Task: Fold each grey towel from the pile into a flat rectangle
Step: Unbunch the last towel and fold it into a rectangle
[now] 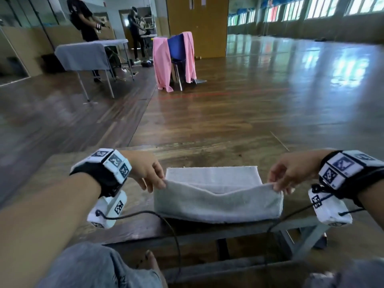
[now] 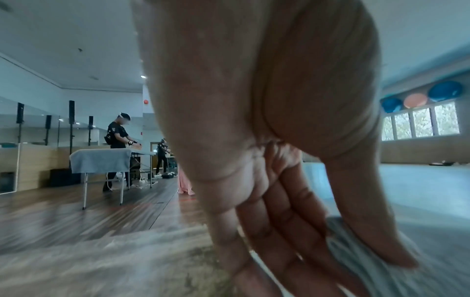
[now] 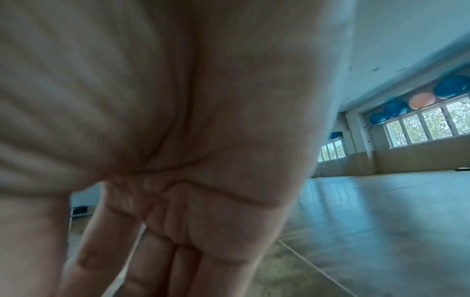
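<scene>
The grey towel (image 1: 218,201) lies on the near edge of a low wooden bench (image 1: 62,167). The left hand (image 1: 148,170) and right hand (image 1: 291,170) pinch its raised near edge at the two corners. Far behind, wide wooden floor (image 1: 228,117) lies open, then a chair (image 1: 176,48) draped with pink cloths (image 1: 162,63).

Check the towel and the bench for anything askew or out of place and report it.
Nothing is spilled or damaged. The grey towel on the wooden bench is only half folded: the left hand and right hand each pinch a near corner, and the lifted edge sags in the middle. A black cable trails across the bench.
</scene>
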Tool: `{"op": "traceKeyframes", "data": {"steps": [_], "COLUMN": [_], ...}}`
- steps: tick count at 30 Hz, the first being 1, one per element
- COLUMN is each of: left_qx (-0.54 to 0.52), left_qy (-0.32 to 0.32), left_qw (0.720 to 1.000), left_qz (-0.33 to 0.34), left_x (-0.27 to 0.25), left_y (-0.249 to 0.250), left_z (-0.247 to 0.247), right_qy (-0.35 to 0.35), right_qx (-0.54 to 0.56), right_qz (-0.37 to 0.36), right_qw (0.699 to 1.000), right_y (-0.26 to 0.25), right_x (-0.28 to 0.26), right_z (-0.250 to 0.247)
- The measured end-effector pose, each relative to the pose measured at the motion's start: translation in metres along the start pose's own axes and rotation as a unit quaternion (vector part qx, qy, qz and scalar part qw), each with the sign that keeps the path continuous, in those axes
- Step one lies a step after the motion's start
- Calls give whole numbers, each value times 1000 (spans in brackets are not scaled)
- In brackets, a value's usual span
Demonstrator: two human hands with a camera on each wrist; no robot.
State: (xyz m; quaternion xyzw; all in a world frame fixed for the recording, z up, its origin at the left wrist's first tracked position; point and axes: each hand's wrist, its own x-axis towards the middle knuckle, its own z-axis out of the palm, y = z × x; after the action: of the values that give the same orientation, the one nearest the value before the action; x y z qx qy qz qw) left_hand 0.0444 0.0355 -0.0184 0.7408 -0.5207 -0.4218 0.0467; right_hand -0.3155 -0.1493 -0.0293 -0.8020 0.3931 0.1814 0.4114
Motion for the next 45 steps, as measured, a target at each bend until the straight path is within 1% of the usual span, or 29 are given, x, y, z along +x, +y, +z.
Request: {"op": "traceKeyframes", "data": {"steps": [1, 2, 3, 6, 9, 12, 13, 16, 18, 22, 24, 25, 27, 29, 30, 32, 34, 35, 36, 37, 38, 39, 40, 41, 42, 43, 45], "left_qx": [6, 12, 20, 58, 90, 107, 111, 120, 129, 150, 144, 140, 136, 124, 118, 85, 26, 9, 4, 8, 16, 25, 37, 50, 54, 39, -24], "left_qy": [-9, -2, 18, 106, 179, 224, 229, 225, 226, 235, 258, 281, 345, 403, 431, 479, 503, 508, 505, 494, 471, 432, 378, 319, 272, 247, 243], "left_qw": [1000, 1000, 1000, 993, 980, 969, 967, 967, 966, 960, 955, 948, 925, 899, 885, 858, 840, 834, 833, 840, 855, 880, 912, 940, 958, 968, 969], "left_qz": [-11, -15, -14, 6, 10, 4, 3, -3, 1, 17, 33, 45, 79, 115, 132, 166, 202, 216, 224, 225, 215, 193, 157, 111, 67, 28, -31], "left_x": [7, 14, 22, 47, 72, 92, 99, 113, 119, 116, 109, 103, 89, 73, 64, 47, 31, 24, 20, 18, 19, 22, 27, 33, 39, 46, 56], "left_y": [-2, -4, -6, -12, -19, -25, -27, -31, -34, -32, -27, -23, -13, -2, 3, 9, 9, 7, 3, -2, -8, -15, -21, -28, -34, -40, -47], "left_z": [3, 4, 4, 3, 6, 12, 14, 19, 21, 17, 13, 10, 3, -7, -11, -16, -12, -6, 1, 9, 18, 26, 34, 42, 50, 58, 72], "right_qy": [7, 32, 72, 192, 259, 315, 317, 282, 272, 280, 303, 319, 371, 434, 468, 543, 598, 608, 603, 580, 536, 473, 406, 357, 337, 342, 366], "right_qx": [5, 1, -17, -57, -83, -82, -83, -101, -117, -124, -126, -125, -112, -91, -82, -61, -55, -59, -61, -56, -42, -27, -18, -20, -26, -25, 0], "right_qz": [4, 1, -9, -47, -38, -30, -31, -21, -17, -25, -33, -38, -60, -102, -127, -170, -204, -216, -218, -210, -189, -163, -134, -108, -86, -67, -32], "right_qw": [1000, 999, 997, 979, 962, 945, 944, 954, 955, 952, 944, 939, 920, 890, 871, 820, 773, 762, 765, 785, 822, 865, 904, 928, 937, 937, 930], "right_y": [3, 6, 10, 18, 23, 26, 27, 29, 29, 23, 18, 14, 6, -3, -7, -14, -17, -16, -13, -7, 1, 10, 20, 30, 40, 48, 60], "right_x": [8, 16, 24, 52, 79, 100, 106, 122, 127, 124, 117, 113, 102, 89, 81, 62, 45, 38, 33, 31, 28, 28, 29, 32, 35, 40, 50], "right_z": [2, 3, 2, -3, -3, 1, 2, 5, 7, 8, 5, 2, -5, -14, -18, -23, -19, -13, -6, 2, 10, 18, 27, 36, 45, 53, 67]}}
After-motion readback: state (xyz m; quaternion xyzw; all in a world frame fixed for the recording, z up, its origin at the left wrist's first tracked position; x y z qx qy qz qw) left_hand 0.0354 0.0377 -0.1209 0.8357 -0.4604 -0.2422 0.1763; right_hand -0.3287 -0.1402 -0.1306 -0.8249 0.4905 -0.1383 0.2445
